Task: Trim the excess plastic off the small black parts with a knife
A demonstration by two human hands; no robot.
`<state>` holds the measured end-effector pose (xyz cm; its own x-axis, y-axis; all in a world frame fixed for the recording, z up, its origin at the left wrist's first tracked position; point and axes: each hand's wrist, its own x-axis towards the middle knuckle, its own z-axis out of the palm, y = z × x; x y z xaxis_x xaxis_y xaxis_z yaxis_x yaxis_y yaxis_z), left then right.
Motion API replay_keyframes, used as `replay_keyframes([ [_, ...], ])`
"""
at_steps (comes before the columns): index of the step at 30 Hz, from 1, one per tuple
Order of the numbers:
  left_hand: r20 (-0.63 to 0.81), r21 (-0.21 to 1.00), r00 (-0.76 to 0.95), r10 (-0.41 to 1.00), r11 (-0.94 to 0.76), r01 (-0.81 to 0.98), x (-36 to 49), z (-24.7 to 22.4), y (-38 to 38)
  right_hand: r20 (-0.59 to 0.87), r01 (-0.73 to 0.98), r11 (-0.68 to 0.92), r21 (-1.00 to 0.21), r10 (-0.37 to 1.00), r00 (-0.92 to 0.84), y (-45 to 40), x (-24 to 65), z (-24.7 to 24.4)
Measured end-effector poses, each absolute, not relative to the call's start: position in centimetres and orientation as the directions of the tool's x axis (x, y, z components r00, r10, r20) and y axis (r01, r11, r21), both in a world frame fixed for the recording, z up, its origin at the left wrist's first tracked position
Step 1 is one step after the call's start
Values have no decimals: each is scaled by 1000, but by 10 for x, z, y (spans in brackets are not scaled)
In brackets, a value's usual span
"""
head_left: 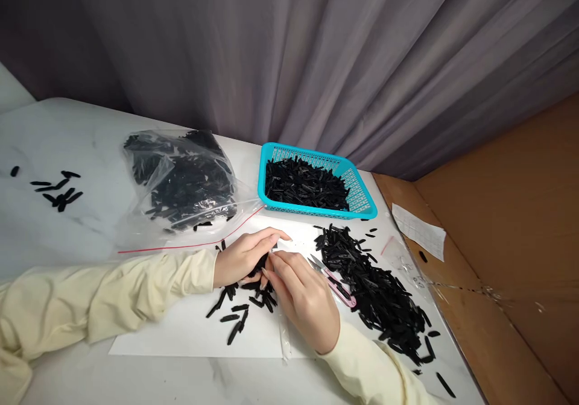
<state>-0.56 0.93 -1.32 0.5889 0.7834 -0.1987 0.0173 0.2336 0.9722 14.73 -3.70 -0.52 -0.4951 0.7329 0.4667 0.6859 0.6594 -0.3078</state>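
Lying nearest, on a white sheet (pixel 181 340) covering part of the worktop (pixel 158 384), are loose black strips (pixel 234 334). Beyond them, the left hand (pixel 242 257) is clasping a bunch of strips (pixel 259 265) in its grip; the right hand (pixel 305 290) is touching there, its grip being too hidden to tell. Pink-handled snips (pixel 347 298) are lying beside a black pile (pixel 380 284). Farther back, a clear bag (pixel 185 179) and turquoise basket (pixel 362 194) are holding more.
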Motion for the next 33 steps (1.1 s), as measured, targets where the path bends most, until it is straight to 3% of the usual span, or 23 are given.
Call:
replay_keyframes([
  [12,-178,977,629,757,210,24,-6,-16,9,506,559,629,-540,774,-382,-35,145,-17],
  [21,-145,985,642,753,172,21,-5,-12,8,490,496,624,-604,782,-386,-34,147,-17],
  [33,-125,983,641,757,181,-21,-5,-11,8,501,564,523,-639,839,-211,-32,148,-19],
])
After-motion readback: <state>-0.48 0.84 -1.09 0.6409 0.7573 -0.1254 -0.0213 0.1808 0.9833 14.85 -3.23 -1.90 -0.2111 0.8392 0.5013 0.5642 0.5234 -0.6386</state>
